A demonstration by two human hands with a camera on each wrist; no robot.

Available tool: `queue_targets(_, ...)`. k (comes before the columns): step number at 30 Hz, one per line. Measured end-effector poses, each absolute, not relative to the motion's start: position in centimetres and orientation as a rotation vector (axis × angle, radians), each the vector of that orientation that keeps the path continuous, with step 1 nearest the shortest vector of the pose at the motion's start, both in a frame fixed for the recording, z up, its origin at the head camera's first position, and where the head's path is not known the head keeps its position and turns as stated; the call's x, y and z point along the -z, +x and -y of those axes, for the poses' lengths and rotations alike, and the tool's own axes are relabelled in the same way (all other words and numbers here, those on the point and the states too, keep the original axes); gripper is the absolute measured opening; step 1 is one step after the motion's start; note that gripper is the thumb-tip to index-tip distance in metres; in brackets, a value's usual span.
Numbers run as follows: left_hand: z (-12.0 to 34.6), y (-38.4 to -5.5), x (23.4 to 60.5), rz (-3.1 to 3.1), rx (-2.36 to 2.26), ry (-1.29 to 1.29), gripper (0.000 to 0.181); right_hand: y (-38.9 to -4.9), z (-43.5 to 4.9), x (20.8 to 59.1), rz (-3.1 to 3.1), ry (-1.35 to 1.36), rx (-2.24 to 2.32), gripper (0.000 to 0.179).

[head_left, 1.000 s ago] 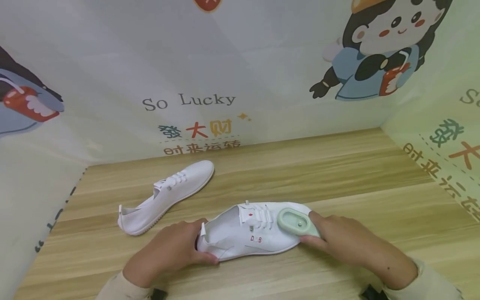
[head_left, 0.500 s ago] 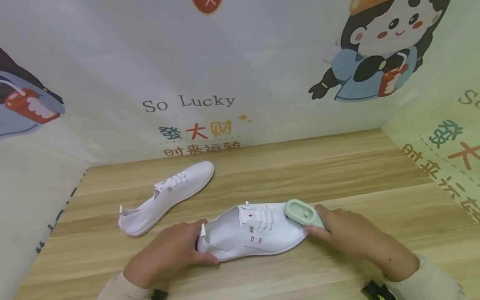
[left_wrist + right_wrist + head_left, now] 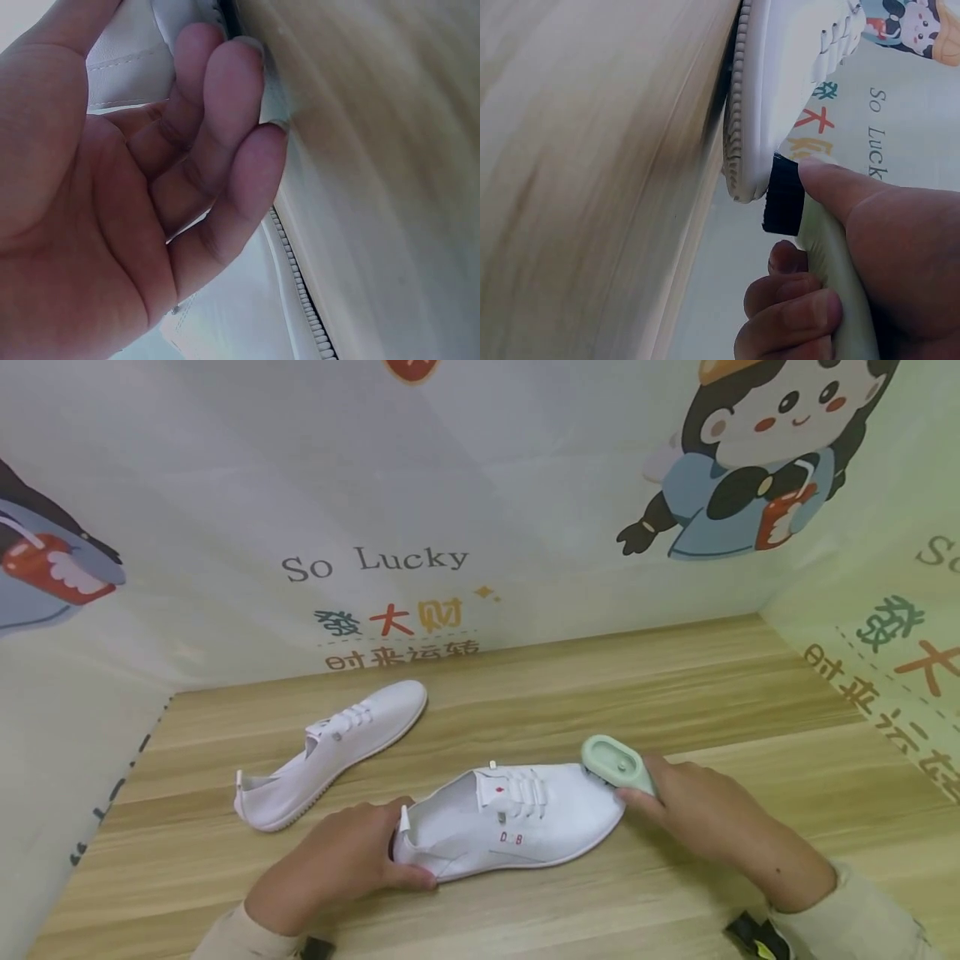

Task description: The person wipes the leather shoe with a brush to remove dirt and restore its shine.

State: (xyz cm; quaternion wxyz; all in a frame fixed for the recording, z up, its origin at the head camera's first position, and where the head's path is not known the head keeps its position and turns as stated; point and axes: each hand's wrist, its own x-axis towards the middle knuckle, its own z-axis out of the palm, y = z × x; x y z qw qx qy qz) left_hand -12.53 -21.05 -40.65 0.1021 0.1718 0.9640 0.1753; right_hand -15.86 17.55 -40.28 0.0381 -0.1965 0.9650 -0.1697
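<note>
A white lace-up shoe (image 3: 555, 827) lies across the middle front of the wooden surface, toe to the right. My left hand (image 3: 352, 852) grips its heel, thumb along the near side. In the left wrist view, several curled fingers (image 3: 232, 97) show beside the white heel. My right hand (image 3: 697, 810) holds a pale green brush (image 3: 615, 763) at the shoe's toe. The right wrist view shows the brush's black bristles (image 3: 784, 196) right at the toe's edge, with the fingers curled round its handle (image 3: 844, 300).
Behind and left lies a second white shoe (image 3: 360, 743), its toe pointing to the back right. Printed white sheets (image 3: 525, 510) wall the wooden tabletop (image 3: 675, 693) at the back and both sides.
My right hand has drawn the brush from the front upper beyond the laces to the far side of the toe, rightward and away. The left hand and both shoes stay in place.
</note>
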Motion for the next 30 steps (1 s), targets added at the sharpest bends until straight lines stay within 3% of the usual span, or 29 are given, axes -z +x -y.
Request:
queue_targets(4, 21.00, -12.59, 40.71, -2.844, -0.516, 0.524, 0.064, -15.85, -17.65, 40.40, -2.984, -0.585, 0.510, 0.056)
queue_targets(13, 21.01, -12.69, 40.57, -2.838, -0.519, 0.509, 0.063, -15.75, -17.32, 40.40, -2.900, -0.588, 0.538, 0.066)
queue_targets(30, 20.98, -12.66, 41.07, -2.860, -0.505, 0.497, 0.060, -15.24, -16.96, 40.52, -2.846, -0.719, 0.577, 0.045)
